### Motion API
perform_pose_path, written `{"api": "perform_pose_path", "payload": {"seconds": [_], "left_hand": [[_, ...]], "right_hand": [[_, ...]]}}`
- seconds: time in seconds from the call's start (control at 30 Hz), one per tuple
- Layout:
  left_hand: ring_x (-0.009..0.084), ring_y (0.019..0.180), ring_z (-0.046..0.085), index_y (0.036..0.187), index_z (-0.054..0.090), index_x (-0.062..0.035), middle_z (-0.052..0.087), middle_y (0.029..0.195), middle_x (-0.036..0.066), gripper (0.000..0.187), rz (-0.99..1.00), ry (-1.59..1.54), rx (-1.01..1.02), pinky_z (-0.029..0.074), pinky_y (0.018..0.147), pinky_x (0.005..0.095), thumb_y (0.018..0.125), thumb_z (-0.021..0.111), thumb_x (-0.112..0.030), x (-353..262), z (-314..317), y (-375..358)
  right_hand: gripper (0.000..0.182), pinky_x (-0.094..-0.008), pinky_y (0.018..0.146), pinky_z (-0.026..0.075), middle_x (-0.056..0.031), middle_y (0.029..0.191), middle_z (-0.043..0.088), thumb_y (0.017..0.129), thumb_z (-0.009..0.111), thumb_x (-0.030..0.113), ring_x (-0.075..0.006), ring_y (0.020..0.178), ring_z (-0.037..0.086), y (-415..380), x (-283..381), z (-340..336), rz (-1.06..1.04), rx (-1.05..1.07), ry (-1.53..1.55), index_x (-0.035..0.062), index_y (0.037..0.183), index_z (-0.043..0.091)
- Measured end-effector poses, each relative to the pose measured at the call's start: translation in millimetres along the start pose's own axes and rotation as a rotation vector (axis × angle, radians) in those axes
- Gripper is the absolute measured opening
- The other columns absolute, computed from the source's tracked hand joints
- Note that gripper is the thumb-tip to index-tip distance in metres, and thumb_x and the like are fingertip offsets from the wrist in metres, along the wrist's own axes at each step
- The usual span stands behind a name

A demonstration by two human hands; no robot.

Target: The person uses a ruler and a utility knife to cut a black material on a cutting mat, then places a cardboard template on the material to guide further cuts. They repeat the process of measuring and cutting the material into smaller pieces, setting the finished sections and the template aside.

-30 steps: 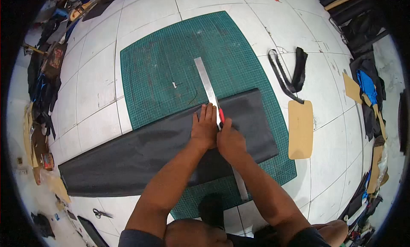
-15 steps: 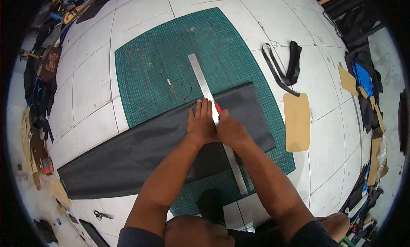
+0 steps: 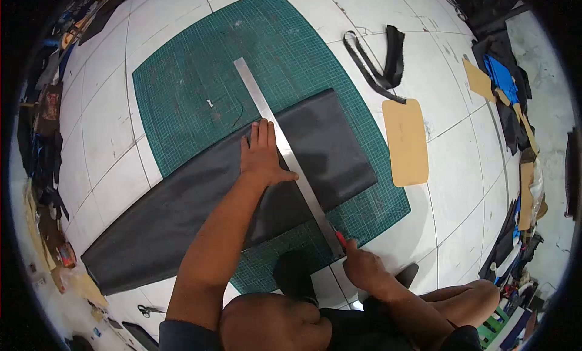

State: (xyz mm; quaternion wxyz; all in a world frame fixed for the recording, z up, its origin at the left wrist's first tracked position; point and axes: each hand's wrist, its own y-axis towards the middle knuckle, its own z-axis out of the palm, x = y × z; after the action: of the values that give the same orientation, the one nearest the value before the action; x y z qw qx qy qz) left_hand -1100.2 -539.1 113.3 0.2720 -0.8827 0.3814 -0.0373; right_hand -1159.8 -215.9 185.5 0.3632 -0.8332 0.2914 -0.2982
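A metal ruler [image 3: 303,184] lies slantwise across a folded black sheet [image 3: 176,214] on the green cutting mat [image 3: 188,72]. My left hand [image 3: 262,160] presses down on the sheet and the ruler's left edge, fingers spread and thumb reaching onto the metal. Near the ruler's lower end, my right hand [image 3: 364,267] is closed round a red cutter [image 3: 341,237], its tip at the ruler's right edge, below the sheet's lower border.
A tan card [image 3: 405,143] and a black strip [image 3: 394,57] lie right of the mat on white tiles. Scissors [image 3: 150,310] rest at the lower left. Scraps and materials line both sides. My feet and knees are near the mat's lower edge.
My right hand has moved down along the ruler with the cutter, away from my left hand. My left hand stays on the sheet, thumb now stretched out. The whole view has shifted.
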Motion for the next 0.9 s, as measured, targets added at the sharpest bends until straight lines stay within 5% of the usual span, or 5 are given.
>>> {"api": "perform_pose_path", "payload": {"seconds": [0.2,0.3,0.4,0.7,0.9], "left_hand": [[0.0387,0.156,0.006,0.159,0.005,0.0025,0.009,0.166,0.022,0.150,0.022,-0.003,0.030,0.019,0.121,0.0581,0.055,0.085,-0.070,1,-1,4],[0.0348,0.156,0.006,0.159,0.005,0.0019,0.009,0.168,0.019,0.147,-0.003,0.028,0.026,0.018,0.122,0.0556,0.057,0.085,-0.067,-3,-2,1],[0.0345,0.156,0.003,0.160,0.005,0.0015,0.007,0.168,0.019,0.148,-0.001,0.012,0.031,0.017,0.123,0.0549,0.058,0.084,-0.070,-2,0,2],[0.0374,0.156,0.004,0.159,0.004,0.0022,0.006,0.167,0.021,0.153,0.002,0.058,0.032,0.017,0.123,0.0536,0.054,0.082,-0.076,-3,1,3],[0.0365,0.156,0.005,0.159,0.005,0.0018,0.007,0.167,0.020,0.150,0.003,0.025,0.012,0.018,0.123,0.0542,0.055,0.084,-0.072,-3,3,1]], "right_hand": [[0.020,-0.0479,0.060,0.056,-0.0202,0.081,0.067,0.098,0.052,0.016,-0.0355,0.067,0.070,-13,-8,-40,-0.008,-0.231,0.072,0.0012,0.111,0.047],[0.023,-0.0388,0.055,0.054,-0.0109,0.077,0.061,0.097,0.060,0.017,-0.0232,0.060,0.064,25,-35,-43,0.125,-0.489,1.086,0.0057,0.108,0.043],[0.035,-0.0307,0.052,0.051,-0.0061,0.081,0.055,0.092,0.071,0.016,-0.0148,0.058,0.057,86,-52,-18,0.214,-0.627,1.501,0.0063,0.109,0.042],[0.054,-0.0324,0.045,0.044,-0.0054,0.084,0.050,0.079,0.081,0.005,-0.0157,0.058,0.054,188,-22,26,0.384,-1.088,1.463,0.0147,0.105,0.035],[0.053,-0.0343,0.052,0.047,-0.0049,0.087,0.051,0.078,0.081,0.004,-0.0157,0.066,0.055,147,-2,-12,0.351,-0.953,1.776,0.0130,0.106,0.038]]}}
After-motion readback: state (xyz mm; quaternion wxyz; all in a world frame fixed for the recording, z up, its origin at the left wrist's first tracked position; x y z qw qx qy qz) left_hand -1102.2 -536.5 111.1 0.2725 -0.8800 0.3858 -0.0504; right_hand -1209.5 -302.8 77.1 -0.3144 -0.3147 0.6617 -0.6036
